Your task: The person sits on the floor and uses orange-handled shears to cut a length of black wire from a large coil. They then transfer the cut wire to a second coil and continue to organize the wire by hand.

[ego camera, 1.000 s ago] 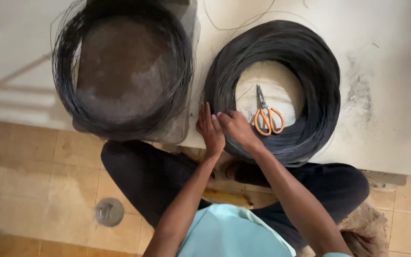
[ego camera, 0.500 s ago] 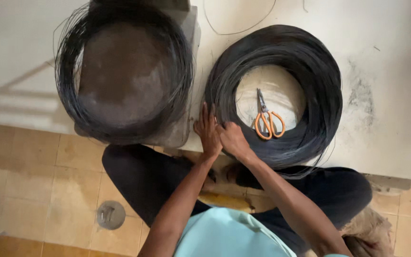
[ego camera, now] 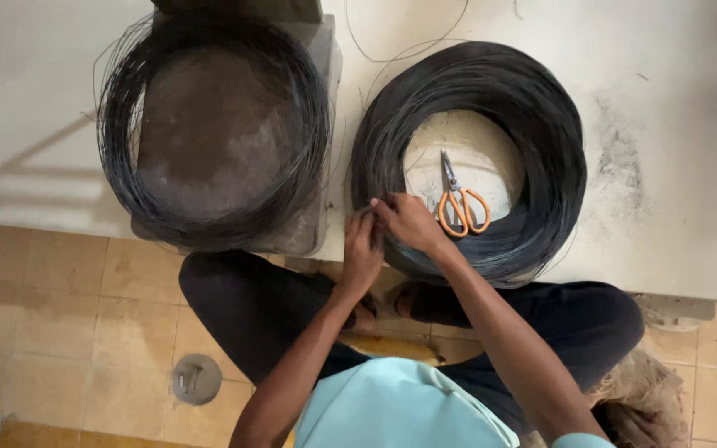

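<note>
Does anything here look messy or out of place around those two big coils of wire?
A little. Loose strands stray off the right coil across the pale floor, and the left coil looks frayed at its edge. Orange-handled scissors lie inside the right coil, close to both hands.

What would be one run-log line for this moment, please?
left hand: on strands at wire coil inner edge | right hand: same spot, touching left | scissors: untouched inside coil | second coil: apart, left
</note>
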